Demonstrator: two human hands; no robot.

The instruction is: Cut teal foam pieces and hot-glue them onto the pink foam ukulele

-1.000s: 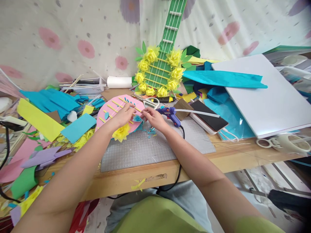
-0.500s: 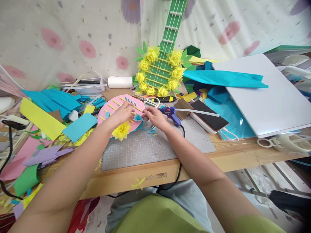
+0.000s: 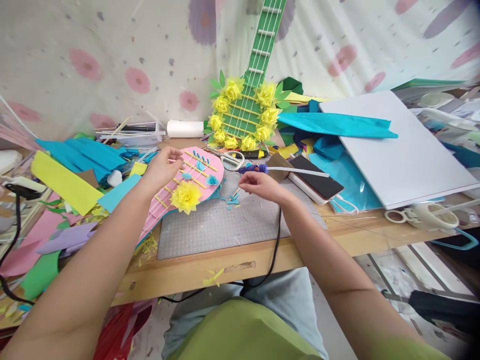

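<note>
A pink paper guitar (image 3: 215, 162) with yellow strips, white strings, a big yellow paper flower (image 3: 186, 196) and a small blue flower (image 3: 212, 180) lies on the grey cutting mat (image 3: 195, 234). My left hand (image 3: 165, 167) is over the guitar's left edge, fingers loosely bent and apart, with nothing visible in them. To the right, my right hand (image 3: 260, 185) is closed in a pinch above blue paper scraps (image 3: 233, 199). A thin pale stick shows at its fingertips; whether they grip it is unclear. Just behind that hand rests a blue glue gun (image 3: 253, 169), partly hidden.
A green paper guitar (image 3: 243, 116) ringed with yellow flowers leans at the back. Scissors (image 3: 232, 161) lie before it. On the right are a phone (image 3: 317, 174), a white board (image 3: 397, 165) and tape rolls (image 3: 435, 218). Coloured paper (image 3: 65, 180) covers the left side. A black cord (image 3: 276, 245) crosses the table edge.
Both hands have left the small blue flower: the left went left, the right moved right and slightly down to the blue scraps. More of the pink guitar shows, with its neck visible.
</note>
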